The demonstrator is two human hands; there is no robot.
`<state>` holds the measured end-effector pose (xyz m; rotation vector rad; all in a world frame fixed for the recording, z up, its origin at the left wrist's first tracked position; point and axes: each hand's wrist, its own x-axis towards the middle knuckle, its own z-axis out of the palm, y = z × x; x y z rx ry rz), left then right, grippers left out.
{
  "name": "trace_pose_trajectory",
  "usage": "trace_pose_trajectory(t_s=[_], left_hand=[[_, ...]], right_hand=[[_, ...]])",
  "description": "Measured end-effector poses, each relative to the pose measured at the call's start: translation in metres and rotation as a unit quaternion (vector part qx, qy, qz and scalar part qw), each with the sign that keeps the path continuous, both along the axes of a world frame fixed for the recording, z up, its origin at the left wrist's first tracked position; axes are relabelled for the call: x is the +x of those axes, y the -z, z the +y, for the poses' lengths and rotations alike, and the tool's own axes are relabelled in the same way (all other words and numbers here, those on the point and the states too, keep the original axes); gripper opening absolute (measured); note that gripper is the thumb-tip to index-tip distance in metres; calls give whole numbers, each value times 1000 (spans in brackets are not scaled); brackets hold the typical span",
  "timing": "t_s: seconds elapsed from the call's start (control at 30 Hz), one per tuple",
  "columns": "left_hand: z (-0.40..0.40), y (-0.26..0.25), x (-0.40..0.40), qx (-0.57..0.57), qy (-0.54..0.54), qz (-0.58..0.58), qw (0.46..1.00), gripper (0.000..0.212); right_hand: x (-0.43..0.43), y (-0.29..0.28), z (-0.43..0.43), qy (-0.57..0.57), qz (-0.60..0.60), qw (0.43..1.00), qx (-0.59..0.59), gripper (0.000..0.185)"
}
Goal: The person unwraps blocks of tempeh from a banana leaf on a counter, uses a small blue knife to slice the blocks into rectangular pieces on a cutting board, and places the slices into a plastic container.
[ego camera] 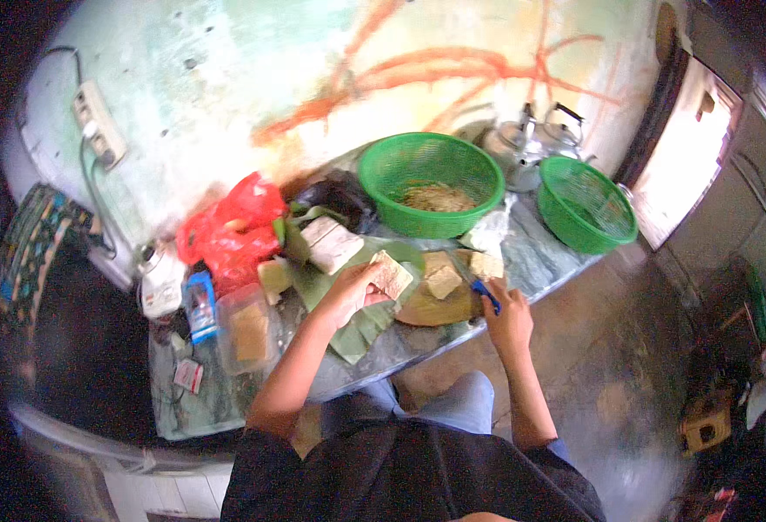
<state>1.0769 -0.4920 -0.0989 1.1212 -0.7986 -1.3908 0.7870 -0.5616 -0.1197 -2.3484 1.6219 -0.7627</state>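
My left hand [350,293] holds a pale slab of what looks like tempeh [391,274] above a green banana leaf [363,329]. My right hand [510,316] grips a knife by its blue handle [487,297]; the blade is hard to make out. Just beyond that hand lies another pale piece [487,265]. Between the hands, cut pieces [442,275] rest on a round wooden board [438,313]. A larger whitish block [331,243] sits on the leaf, further back.
Behind stand a green plastic basket [432,225] with brownish food, a smaller green basket [585,209] and metal kettles [520,153]. At left are a red plastic bag [233,235], a clear plastic container [247,329] and a blue packet [200,307]. A power strip [99,124] hangs on the wall.
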Motion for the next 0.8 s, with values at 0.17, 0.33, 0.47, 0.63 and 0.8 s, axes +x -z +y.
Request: trace_pose_trajectory(t_s=[0.17, 0.33, 0.47, 0.63, 0.8], left_hand=[[66, -20, 38, 31, -78, -84, 993, 33], [132, -40, 76, 37, -161, -162, 973, 35], [193, -35, 127, 14, -222, -268, 937, 31], [247, -27, 176, 63, -160, -451, 876, 25], [250, -19, 186, 105, 28, -453, 885, 31]], right_hand=[[55, -23, 22, -97, -154, 975, -127, 26], [160, -46, 60, -359, -282, 877, 152, 24], [232, -57, 103, -457, -261, 826, 202, 25], [275, -48, 130, -498, -233, 815, 184, 23], [297, -34, 146, -536, -223, 798, 163, 22]])
